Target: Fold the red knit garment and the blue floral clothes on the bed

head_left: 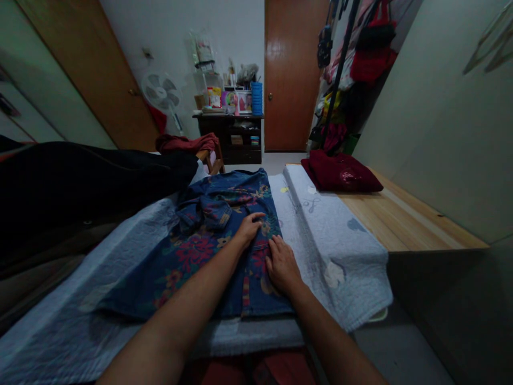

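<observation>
- Nearest, the right hand (284, 266) rests palm down near the right edge of the flowered blue shirt (196, 251). Its fingers lie nearly together, with the thumb apart; it seems to press the cloth flat against what is beneath.
- Just beyond and to the left, the left hand (249, 229) touches the shirt's front. Its forefinger reaches out toward the right edge; whether thumb and fingers pinch any cloth, I cannot tell. Placed so near each other, the hands probably keep that narrow strip from shifting.
- The shirt lies spread on the pale quilt (356, 289), directly before the person, hem nearest. What looks like a sleeve (208, 214) is bent over its upper part, perhaps to keep it within the body's outline.
- To the left, a heap of dark clothes (88, 182) lies beside the shirt, apparently leaving the middle for it.
- Farther right, a dark red garment (340, 172) sits in a compact pile on the wooden board (404, 227), partly over the quilt's edge, likely out of the hands' way.
- Beyond, a reddish cloth (188, 143) drapes over a chair (218, 160).
- By the far wall stands a dark cabinet (208, 128), its top crowded.
</observation>
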